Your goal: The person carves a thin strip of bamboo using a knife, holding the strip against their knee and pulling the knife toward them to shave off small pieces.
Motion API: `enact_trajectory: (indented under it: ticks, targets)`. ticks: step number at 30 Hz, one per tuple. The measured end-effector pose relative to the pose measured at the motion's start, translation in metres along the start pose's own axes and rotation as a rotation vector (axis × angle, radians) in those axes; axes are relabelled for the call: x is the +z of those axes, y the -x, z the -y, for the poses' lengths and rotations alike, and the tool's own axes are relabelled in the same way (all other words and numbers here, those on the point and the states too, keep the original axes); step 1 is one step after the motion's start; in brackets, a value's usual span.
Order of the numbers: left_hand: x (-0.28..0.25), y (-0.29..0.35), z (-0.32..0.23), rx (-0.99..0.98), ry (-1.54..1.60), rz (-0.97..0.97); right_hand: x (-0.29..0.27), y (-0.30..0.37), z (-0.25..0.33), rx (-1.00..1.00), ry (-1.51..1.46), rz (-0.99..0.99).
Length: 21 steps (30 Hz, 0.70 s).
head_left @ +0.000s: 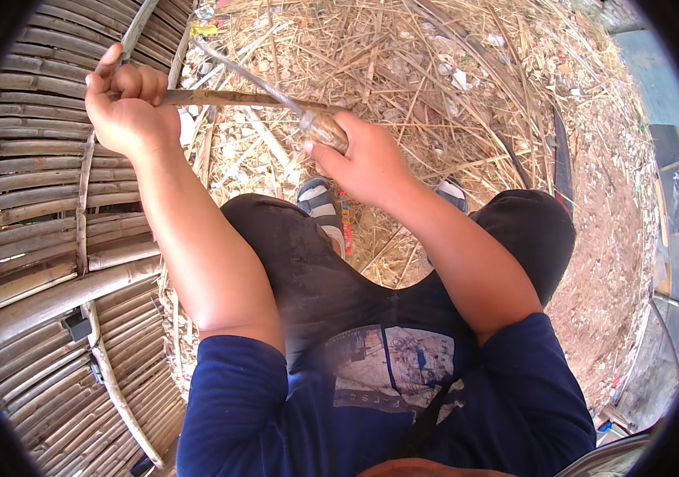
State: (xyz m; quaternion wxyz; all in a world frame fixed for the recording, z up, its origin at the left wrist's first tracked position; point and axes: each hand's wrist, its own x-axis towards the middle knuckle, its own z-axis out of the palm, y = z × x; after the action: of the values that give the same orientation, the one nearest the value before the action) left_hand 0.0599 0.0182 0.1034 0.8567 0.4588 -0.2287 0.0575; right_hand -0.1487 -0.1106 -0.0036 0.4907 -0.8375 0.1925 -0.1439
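Observation:
My left hand (pixel 134 107) is at the upper left, beside the bamboo wall, with its fingers curled round a long bamboo strip (pixel 228 98). The strip runs across to the right, toward my other hand. My right hand (pixel 367 155) grips the wooden handle (pixel 326 132) of a knife whose narrow grey blade (pixel 248 77) slants up and to the left. In this view the blade crosses the strip close to the handle; whether they touch I cannot tell. Part of the handle is hidden in my palm.
A wall of bamboo slats (pixel 29 171) stands close on my left. Dry straw and bamboo scraps (pixel 403 71) litter the ground ahead. A sandaled foot (pixel 319 203) shows between my bent knees. Bare earth (pixel 605 262) lies to the right, with grey-blue panels (pixel 677 191) beyond.

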Motion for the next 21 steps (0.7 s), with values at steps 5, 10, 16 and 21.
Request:
enact_trajectory:
  ticks: [5, 10, 16, 21]
  targets:
    - [0.027, 0.011, 0.0, -0.017, -0.017, 0.046, 0.008, 0.007, -0.007, -0.13, -0.086, -0.128]
    - [0.025, 0.012, 0.0, 0.001, -0.069, -0.065, 0.034, 0.006, -0.051, 0.049, 0.18, 0.027]
    - [0.006, 0.005, 0.001, -0.031, 0.002, 0.02, -0.002, 0.001, 0.0, 0.052, -0.061, 0.042]
    - [0.027, 0.01, 0.001, -0.034, 0.018, 0.079, 0.03, 0.009, -0.04, -0.112, -0.046, -0.141]
